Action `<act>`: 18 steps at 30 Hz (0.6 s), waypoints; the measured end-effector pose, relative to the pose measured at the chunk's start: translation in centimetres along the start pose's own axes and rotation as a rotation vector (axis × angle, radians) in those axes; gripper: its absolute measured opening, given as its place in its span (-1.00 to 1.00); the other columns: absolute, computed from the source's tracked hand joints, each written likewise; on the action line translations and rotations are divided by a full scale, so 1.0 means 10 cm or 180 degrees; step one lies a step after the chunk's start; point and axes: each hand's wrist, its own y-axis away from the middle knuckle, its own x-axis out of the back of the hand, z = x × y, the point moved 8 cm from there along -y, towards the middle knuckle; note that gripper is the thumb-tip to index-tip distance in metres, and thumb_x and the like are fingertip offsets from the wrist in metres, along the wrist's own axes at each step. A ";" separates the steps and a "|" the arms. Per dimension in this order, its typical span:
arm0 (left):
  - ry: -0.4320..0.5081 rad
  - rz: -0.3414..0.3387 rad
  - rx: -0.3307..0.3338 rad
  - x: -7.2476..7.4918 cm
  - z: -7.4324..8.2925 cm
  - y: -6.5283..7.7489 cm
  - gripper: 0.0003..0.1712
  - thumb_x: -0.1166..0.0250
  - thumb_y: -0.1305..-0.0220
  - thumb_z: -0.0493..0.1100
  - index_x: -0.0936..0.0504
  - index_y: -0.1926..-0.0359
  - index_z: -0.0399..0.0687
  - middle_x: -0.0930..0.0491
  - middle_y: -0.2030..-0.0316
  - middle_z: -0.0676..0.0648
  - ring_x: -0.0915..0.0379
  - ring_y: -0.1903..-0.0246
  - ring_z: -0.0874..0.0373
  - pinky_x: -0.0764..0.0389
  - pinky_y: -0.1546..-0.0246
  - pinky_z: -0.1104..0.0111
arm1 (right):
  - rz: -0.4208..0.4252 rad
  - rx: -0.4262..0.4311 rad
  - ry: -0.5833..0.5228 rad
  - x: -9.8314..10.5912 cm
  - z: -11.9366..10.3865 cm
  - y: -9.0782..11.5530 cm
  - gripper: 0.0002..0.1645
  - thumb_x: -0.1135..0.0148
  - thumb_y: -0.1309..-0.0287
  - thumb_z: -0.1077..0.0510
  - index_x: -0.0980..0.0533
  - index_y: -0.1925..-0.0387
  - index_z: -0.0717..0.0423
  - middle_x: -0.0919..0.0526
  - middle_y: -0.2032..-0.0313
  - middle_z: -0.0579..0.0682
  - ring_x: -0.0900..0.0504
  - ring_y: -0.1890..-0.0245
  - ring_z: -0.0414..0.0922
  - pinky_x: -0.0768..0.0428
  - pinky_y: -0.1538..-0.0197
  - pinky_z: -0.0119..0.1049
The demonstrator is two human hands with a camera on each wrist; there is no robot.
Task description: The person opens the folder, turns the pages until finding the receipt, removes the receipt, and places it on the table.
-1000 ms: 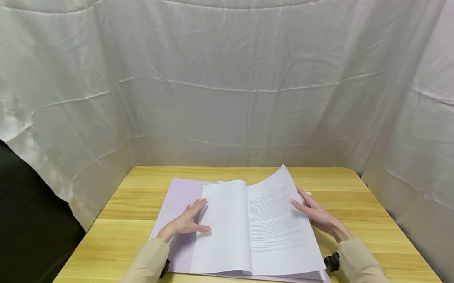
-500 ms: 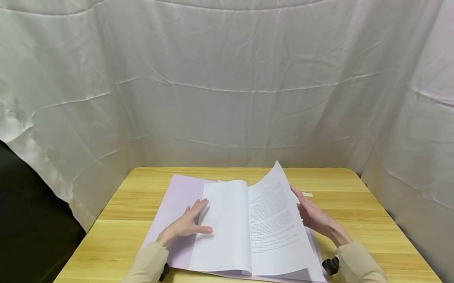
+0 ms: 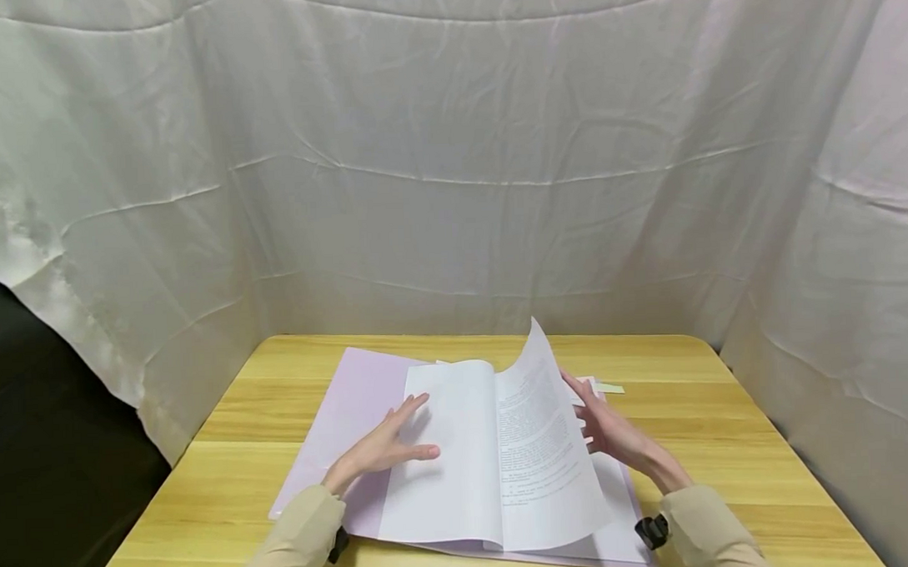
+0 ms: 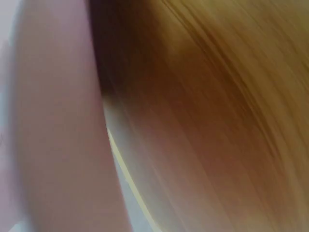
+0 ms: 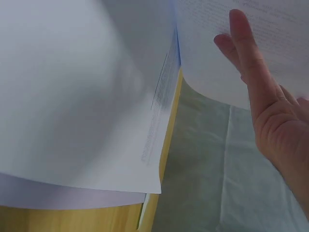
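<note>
A lilac folder (image 3: 370, 378) lies open, holding a stack of white printed sheets. My left hand (image 3: 380, 444), fingers spread, is over the blank turned page (image 3: 456, 450) on the left. On the right, a printed page (image 3: 538, 456) is lifted and curls toward the left, its top corner standing up. My right hand (image 3: 613, 432) is at that page's outer edge, fingers reaching behind it over the sheets beneath (image 3: 615, 495). In the right wrist view, the right hand (image 5: 275, 106) has its fingers extended against printed paper (image 5: 285, 43). The left wrist view is blurred.
A pale yellow-green tab (image 3: 611, 388) sticks out past the folder's right side. The wooden table (image 3: 206, 492) has its back edge near a grey-white curtain (image 3: 451, 192). Dark material (image 3: 47, 448) hangs at the far left.
The right page has lifted further and curled leftward, uncovering more sheets beneath. My right hand has moved left, its fingers shifting behind the page. The left hand has moved slightly right.
</note>
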 end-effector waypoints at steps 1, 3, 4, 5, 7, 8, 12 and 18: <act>0.0044 0.0014 0.0024 0.00 0.01 0.00 0.14 -0.45 -0.17 0.21 -0.04 -0.60 0.03 0.21 -0.60 -0.34 0.44 -0.56 -0.43 0.19 -0.50 -0.37 | 0.0030 -0.0016 0.0068 -0.01 0.00 -0.01 -0.30 0.73 -0.54 -0.28 0.43 -0.59 -0.34 -0.18 -0.39 0.59 -0.73 -0.04 0.18 -0.77 0.08 -0.09; 0.0147 0.0029 0.0030 -0.02 0.03 -0.01 0.13 -0.44 -0.18 0.21 -0.04 -0.60 0.04 0.18 -0.60 -0.31 0.41 -0.56 -0.43 0.15 -0.48 -0.39 | 0.0106 -0.0065 0.0194 -0.01 0.01 -0.03 -0.30 0.72 -0.54 -0.29 0.41 -0.60 -0.35 -0.19 -0.42 0.56 -0.73 -0.04 0.21 -0.77 0.08 -0.09; 0.0206 0.0025 0.0018 -0.03 0.04 -0.02 0.12 -0.44 -0.19 0.19 -0.04 -0.60 0.04 0.17 -0.60 -0.30 0.38 -0.57 -0.41 0.14 -0.49 -0.38 | 0.0135 -0.0086 0.0250 -0.02 0.01 -0.04 -0.29 0.73 -0.53 -0.30 0.39 -0.60 -0.35 -0.19 -0.43 0.54 -0.72 -0.05 0.22 -0.76 0.08 -0.08; 0.0261 0.0019 0.0013 -0.04 0.05 -0.03 0.11 -0.44 -0.19 0.19 -0.04 -0.60 0.04 0.14 -0.61 -0.28 0.34 -0.57 -0.39 0.12 -0.49 -0.37 | 0.0164 -0.0107 0.0290 -0.02 0.00 -0.05 -0.28 0.72 -0.53 -0.31 0.38 -0.60 -0.34 -0.18 -0.44 0.53 -0.71 -0.06 0.24 -0.76 0.08 -0.08; 0.0365 0.0007 -0.0006 -0.06 0.07 -0.04 0.10 -0.44 -0.20 0.17 -0.05 -0.59 0.03 0.10 -0.60 -0.26 0.26 -0.58 -0.33 0.09 -0.50 -0.35 | 0.0215 -0.0153 0.0359 -0.04 0.00 -0.07 -0.28 0.72 -0.53 -0.32 0.35 -0.61 -0.34 -0.16 -0.46 0.50 -0.70 -0.08 0.28 -0.75 0.07 -0.07; 0.0421 -0.0002 -0.0025 -0.07 0.08 -0.05 0.09 -0.44 -0.21 0.16 -0.05 -0.59 0.02 0.08 -0.60 -0.25 0.23 -0.59 -0.30 0.08 -0.51 -0.33 | 0.0236 -0.0173 0.0381 -0.04 0.00 -0.08 -0.28 0.72 -0.53 -0.33 0.34 -0.61 -0.34 -0.15 -0.47 0.48 -0.68 -0.09 0.30 -0.75 0.07 -0.07; 0.0598 -0.0047 -0.0113 -0.12 0.14 -0.07 0.06 -0.42 -0.24 0.13 -0.06 -0.59 -0.03 0.01 -0.60 -0.20 0.18 -0.59 -0.25 0.06 -0.52 -0.30 | 0.0269 -0.0231 0.0470 -0.09 -0.02 -0.12 -0.28 0.70 -0.54 -0.31 0.29 -0.62 -0.31 -0.03 -0.52 0.44 -0.59 -0.20 0.37 -0.75 0.02 -0.04; 0.0805 -0.0122 -0.0259 -0.18 0.24 -0.13 0.00 -0.36 -0.31 0.12 -0.08 -0.57 -0.15 -0.07 -0.58 -0.18 0.19 -0.59 -0.25 0.08 -0.56 -0.23 | 0.0206 -0.0205 0.0601 -0.16 -0.03 -0.17 -0.26 0.69 -0.55 -0.30 0.26 -0.62 -0.23 0.10 -0.56 0.40 -0.38 -0.33 0.48 -0.74 -0.03 0.10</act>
